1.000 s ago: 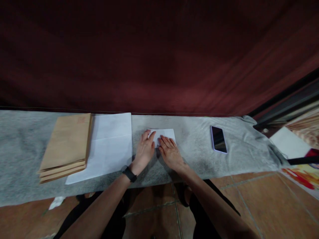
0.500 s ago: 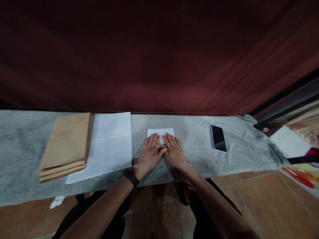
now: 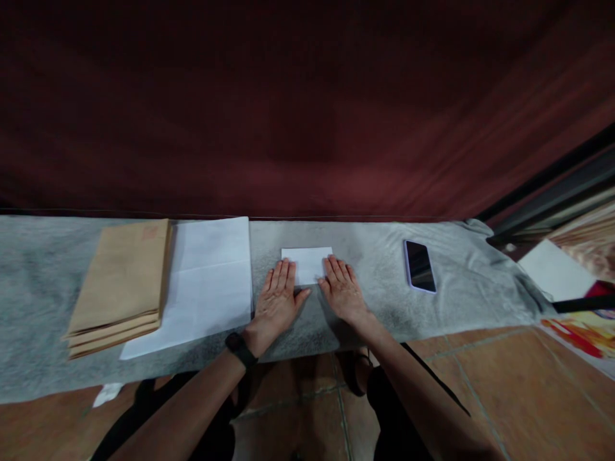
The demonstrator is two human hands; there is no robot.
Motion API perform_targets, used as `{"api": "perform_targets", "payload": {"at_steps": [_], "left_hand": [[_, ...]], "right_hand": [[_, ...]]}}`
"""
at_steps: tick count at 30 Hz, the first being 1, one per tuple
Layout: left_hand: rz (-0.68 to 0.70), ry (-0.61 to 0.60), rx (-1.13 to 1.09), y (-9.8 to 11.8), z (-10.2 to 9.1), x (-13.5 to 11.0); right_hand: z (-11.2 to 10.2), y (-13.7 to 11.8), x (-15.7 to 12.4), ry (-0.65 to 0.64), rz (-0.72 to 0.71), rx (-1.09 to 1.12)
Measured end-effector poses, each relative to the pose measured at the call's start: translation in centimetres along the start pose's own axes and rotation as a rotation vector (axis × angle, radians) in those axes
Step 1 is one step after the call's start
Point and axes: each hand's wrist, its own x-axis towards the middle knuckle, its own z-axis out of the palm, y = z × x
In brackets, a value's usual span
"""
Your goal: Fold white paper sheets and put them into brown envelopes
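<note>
L hand & R hand outstretched flat (no grip), touching opp. ends of sm. white paper.

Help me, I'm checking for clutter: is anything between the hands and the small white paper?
Nothing visible: the left hand and right hand both touch the small white paper; the phone lies apart, to the right.

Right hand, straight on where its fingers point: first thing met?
The right hand touches the right edge of the white paper; beyond that, over the grey cloth, it would probably meet the dark red fabric first, depth unclear.
</note>
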Motion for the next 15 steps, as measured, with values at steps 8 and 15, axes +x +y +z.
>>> {"api": "perform_targets", "payload": {"at_steps": [8,15], "left_hand": [[-0.007,0.013,0.026,-0.52,-0.03,-0.3],[-0.009,0.063,0.072,-0.38,-0.33,-0.21]], "right_hand": [[-0.13,0.55,-0.14,0.013,0.019,0.003],[-0.46,0.19,0.13,0.016,0.068,0.015]]}}
